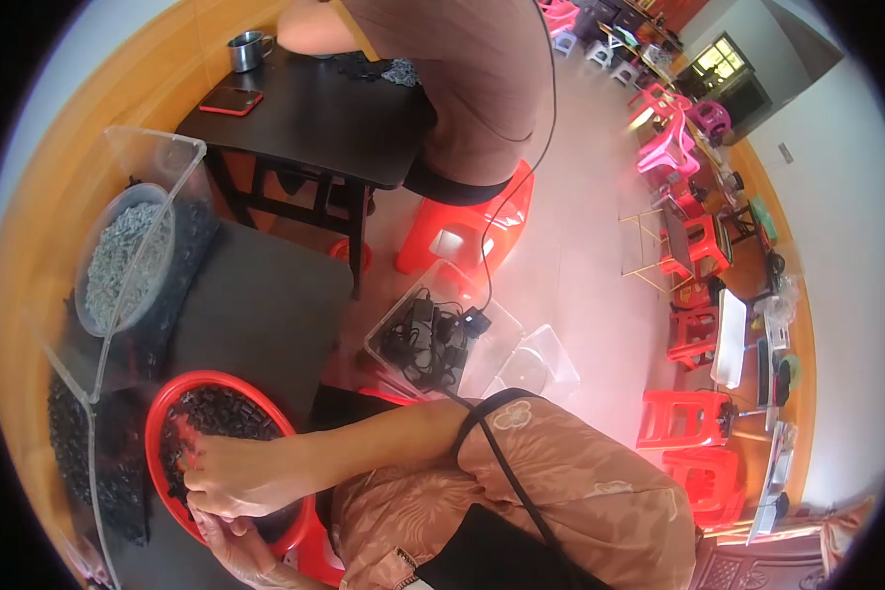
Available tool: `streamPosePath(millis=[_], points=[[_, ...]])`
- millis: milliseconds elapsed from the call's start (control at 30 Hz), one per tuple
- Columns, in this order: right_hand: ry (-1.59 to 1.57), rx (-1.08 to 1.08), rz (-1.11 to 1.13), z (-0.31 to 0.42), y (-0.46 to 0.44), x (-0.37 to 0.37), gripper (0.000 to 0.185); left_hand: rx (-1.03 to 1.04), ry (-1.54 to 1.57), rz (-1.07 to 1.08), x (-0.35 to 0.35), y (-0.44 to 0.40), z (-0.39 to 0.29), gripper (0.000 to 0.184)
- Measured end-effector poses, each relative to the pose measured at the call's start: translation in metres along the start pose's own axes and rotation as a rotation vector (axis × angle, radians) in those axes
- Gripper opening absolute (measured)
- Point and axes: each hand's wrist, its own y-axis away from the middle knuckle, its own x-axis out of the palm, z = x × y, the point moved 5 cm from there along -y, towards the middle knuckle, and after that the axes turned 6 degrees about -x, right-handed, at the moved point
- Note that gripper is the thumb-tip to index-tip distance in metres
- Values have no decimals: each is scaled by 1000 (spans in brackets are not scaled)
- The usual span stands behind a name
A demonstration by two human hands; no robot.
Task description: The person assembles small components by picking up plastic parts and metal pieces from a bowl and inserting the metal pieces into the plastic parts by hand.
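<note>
My right hand (234, 476) reaches over a red basin (155, 462) full of small black pieces (221, 413). Its fingers are bent and pressed together at the tips. Just below it in the head view, my left hand (238, 553) meets it at the basin's rim, also with fingers closed. Whatever lies between the fingertips is hidden or too small to name. The basin stands at the edge of a dark table (265, 295).
On the table, a clear-walled box (93, 393) holds black pieces and a bowl (172, 236) of grey pieces. Another person (462, 79) sits at a black table (315, 118) with a phone (231, 101) and metal mug (247, 54). A bin of cables (428, 339) stands nearby.
</note>
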Motion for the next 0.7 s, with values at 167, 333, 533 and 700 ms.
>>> streamPosePath(millis=[167, 333, 533, 700], points=[[-240, 103, -38, -5, -1, 6, 18, 21, -89, 121, -24, -5, -2, 36], [-255, 109, -2, -8, -3, 8, 15, 53, -122, -55, -24, -4, -4, 39], [-283, 168, 45, -5, -9, 1, 16, 56, -130, -1, -22, -3, -5, 41], [-281, 115, 38, -4, -12, 4, 16, 95, -134, -32, -26, -2, -4, 42]])
